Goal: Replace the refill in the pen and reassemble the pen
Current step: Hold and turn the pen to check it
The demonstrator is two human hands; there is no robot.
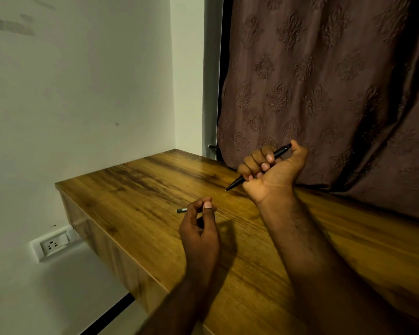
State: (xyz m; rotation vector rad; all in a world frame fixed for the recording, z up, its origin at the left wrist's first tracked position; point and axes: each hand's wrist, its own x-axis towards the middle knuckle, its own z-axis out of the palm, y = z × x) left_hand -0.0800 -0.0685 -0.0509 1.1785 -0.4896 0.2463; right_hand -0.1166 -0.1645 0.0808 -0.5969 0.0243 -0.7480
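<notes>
My right hand [273, 170] is raised above the wooden table [155, 189], fist closed around a black pen [279, 151]. The pen is tilted, its tip pointing down-left toward the table and its clicker end sticking out by my thumb. My left hand [200, 228] hovers lower, nearer to me, fingers curled with thumb and forefinger pinched together. A small dark and silver piece [182, 210], perhaps a refill end, pokes out just left of those fingertips on the tabletop. Whether the fingers hold it is hidden.
A brown patterned curtain [324, 88] hangs right behind the table's far edge. A white wall [82, 93] lies to the left, with a wall socket [52, 245] below the table's left edge.
</notes>
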